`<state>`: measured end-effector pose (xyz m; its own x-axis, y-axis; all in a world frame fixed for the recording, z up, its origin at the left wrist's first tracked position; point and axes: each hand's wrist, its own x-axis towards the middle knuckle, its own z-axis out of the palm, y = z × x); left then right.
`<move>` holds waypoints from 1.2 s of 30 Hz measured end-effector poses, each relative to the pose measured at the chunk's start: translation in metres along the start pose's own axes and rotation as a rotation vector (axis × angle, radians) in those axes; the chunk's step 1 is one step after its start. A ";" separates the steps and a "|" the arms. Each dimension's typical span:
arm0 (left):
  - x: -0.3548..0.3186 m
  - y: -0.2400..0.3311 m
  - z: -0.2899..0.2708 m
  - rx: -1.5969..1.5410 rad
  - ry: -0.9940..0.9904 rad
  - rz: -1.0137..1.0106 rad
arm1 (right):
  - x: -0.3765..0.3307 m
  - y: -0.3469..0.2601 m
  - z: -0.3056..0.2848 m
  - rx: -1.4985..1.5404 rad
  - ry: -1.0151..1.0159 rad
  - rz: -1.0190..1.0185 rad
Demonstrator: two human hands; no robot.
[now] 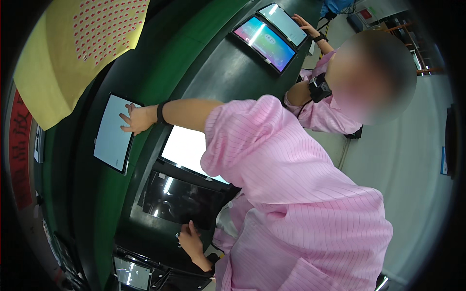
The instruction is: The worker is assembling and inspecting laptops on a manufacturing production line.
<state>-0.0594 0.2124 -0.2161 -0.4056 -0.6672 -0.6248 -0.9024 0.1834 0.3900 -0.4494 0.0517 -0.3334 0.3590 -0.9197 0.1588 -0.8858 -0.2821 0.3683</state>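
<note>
My right hand (pixel 138 119), with a dark band at its wrist, reaches across the table with fingers spread over a tablet-like screen (pixel 112 138). That screen is lit pale, and my fingertips appear to touch its upper part. Closer to my body lies a brightly lit white screen (pixel 187 149), partly covered by my right sleeve. Beside it is a dark glossy panel (pixel 182 199) with light reflected on it. My left hand (pixel 192 243) is by the panel's near edge, its fingers curled in. A tiny shiny bit shows at those fingers; what it is I cannot make out.
A co-worker in pink stands to my right, a hand (pixel 305 25) at a pale screen (pixel 284 23); a colourful lit screen (pixel 266 42) lies beside it. Several more panels (pixel 132 272) are at my left. A yellow sheet with red marks (pixel 53 63) hangs over the far side.
</note>
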 end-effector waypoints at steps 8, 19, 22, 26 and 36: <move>-0.012 0.008 -0.009 -0.186 0.114 0.002 | 0.023 -0.012 -0.040 -0.308 0.027 -0.116; 0.023 0.010 -0.058 -0.908 0.161 0.280 | 0.053 -0.033 -0.154 0.356 0.311 -0.009; 0.034 0.044 -0.076 -1.168 0.190 0.394 | 0.023 -0.050 -0.206 0.283 0.442 -0.065; 0.026 0.067 -0.088 -1.875 0.064 0.618 | -0.027 -0.092 -0.270 0.457 0.405 -0.151; -0.030 0.017 -0.032 -1.871 0.248 0.038 | -0.123 -0.161 -0.330 1.224 0.116 0.283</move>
<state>-0.0580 0.2124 -0.1694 -0.2374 -0.7885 -0.5673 0.4745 -0.6038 0.6406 -0.2540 0.3002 -0.1094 0.0808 -0.9774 0.1952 -0.6054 -0.2038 -0.7694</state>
